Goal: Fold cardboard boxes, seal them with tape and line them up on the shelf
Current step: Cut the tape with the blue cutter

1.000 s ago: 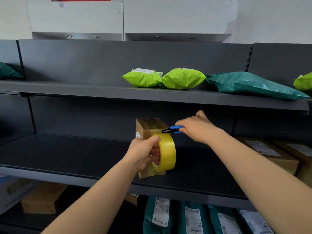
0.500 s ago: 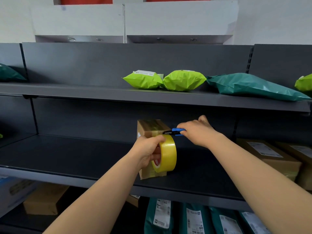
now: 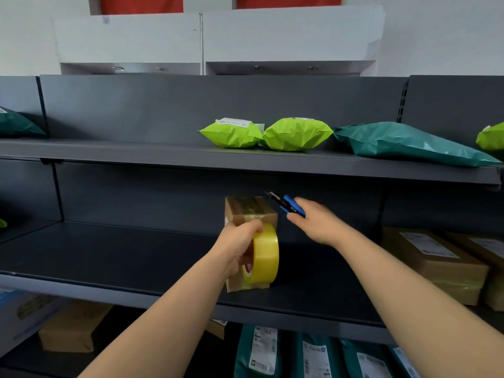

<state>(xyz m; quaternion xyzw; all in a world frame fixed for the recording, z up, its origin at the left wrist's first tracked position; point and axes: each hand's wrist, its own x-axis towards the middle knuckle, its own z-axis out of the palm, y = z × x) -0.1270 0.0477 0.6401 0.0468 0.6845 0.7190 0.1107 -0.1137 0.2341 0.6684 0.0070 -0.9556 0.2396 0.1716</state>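
A small taped cardboard box (image 3: 249, 210) stands upright on the dark middle shelf (image 3: 122, 255). My left hand (image 3: 238, 244) grips a roll of yellow tape (image 3: 263, 255), held against the box's front face and hiding much of it. My right hand (image 3: 317, 222) is to the right of the box's top, apart from it, closed around a blue and black utility knife (image 3: 283, 203) whose tip points up and left.
Two brown labelled boxes (image 3: 433, 263) sit at the right on the same shelf. Lime green parcels (image 3: 297, 133) and a teal mailer (image 3: 403, 144) lie on the upper shelf. Teal parcels (image 3: 259, 353) and a cardboard box (image 3: 71, 327) sit below.
My right hand has drawn the knife away from the box's top edge, rightward and upward. My left hand keeps the tape roll against the box.
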